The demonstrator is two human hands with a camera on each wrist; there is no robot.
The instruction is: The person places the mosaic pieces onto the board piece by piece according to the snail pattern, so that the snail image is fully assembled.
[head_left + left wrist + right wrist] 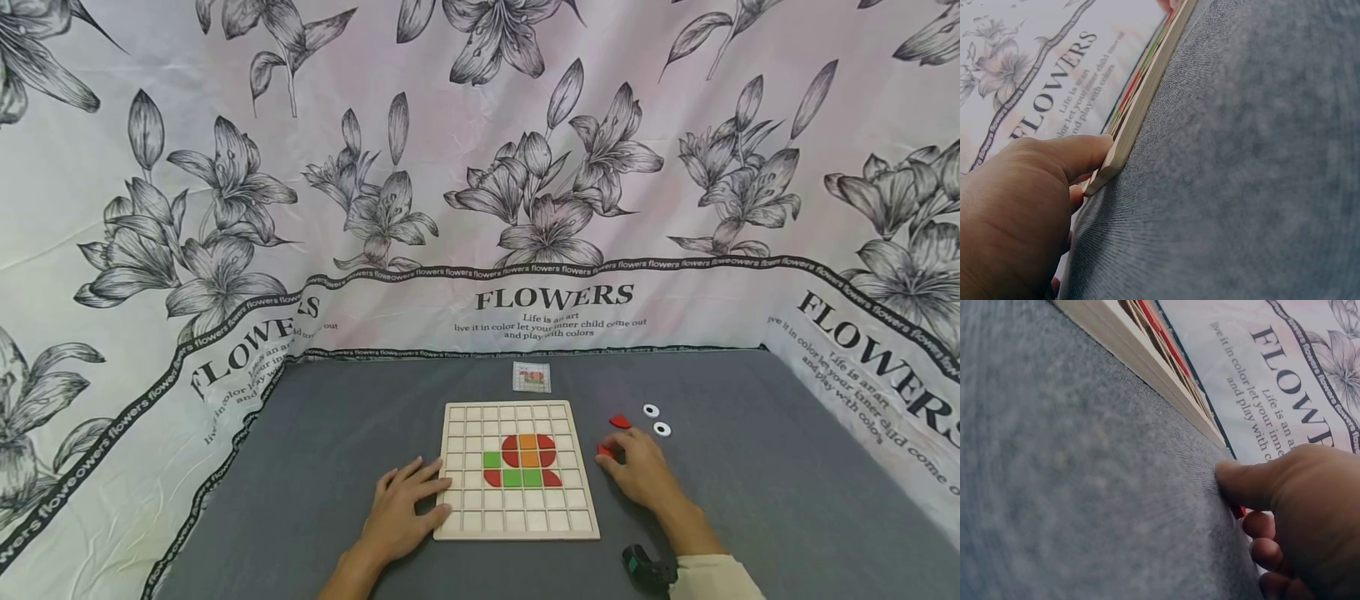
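A pale wooden grid board [468, 499] lies on the grey cloth. Red, orange and green tiles [521, 477] fill several of its cells. Along its left edge rests my left hand [401, 508], fingers spread and thumb near the front corner; the thumb [1088, 153] touches the rim in the left wrist view. To the right of the board, my right hand [637, 467] pinches a red tile [604, 450] at the cloth. Most of that tile [1239, 512] is hidden by the fingers in the right wrist view, so its shape cannot be told.
Just beyond the right hand lies a red curved-edge tile [620, 421]. Two white discs with black centres, one farther [651, 410] and one nearer [662, 428], sit beside it. A small picture card [531, 377] lies behind the board. Flower-printed curtain [555, 308] borders the table.
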